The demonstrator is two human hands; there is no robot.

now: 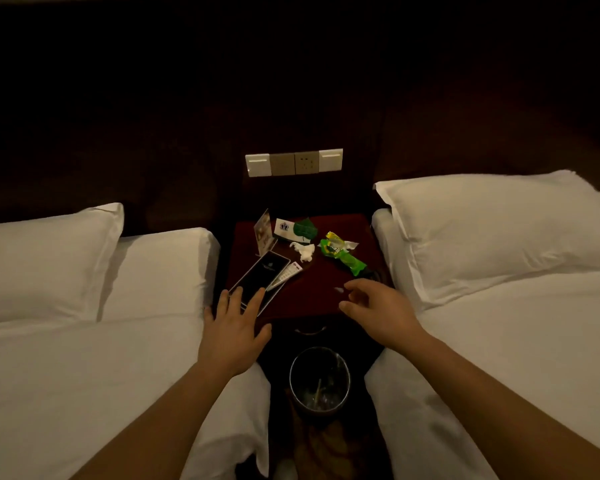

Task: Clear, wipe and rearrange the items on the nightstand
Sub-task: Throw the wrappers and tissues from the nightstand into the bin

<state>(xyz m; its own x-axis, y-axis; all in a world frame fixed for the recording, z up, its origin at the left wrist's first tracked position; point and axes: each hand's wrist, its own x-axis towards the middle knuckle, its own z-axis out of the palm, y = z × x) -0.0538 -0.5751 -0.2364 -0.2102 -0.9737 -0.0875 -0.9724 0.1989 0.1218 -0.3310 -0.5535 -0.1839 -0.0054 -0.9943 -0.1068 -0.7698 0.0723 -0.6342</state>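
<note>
A round bin (320,375) sits on the floor below the nightstand (312,292). My left hand (234,327) lies flat, fingers spread, on a black card (260,277) at the front left corner; my right hand (378,306) hangs open and empty over the front right edge. Farther back lie a white tissue (303,250) and a green wrapper (342,256).

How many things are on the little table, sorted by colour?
Black: 1, folder
Green: 2, snack wrapper, leaf card
White: 2, crumpled tissue, slip
Pale: 1, standing sign
Total: 6
</note>
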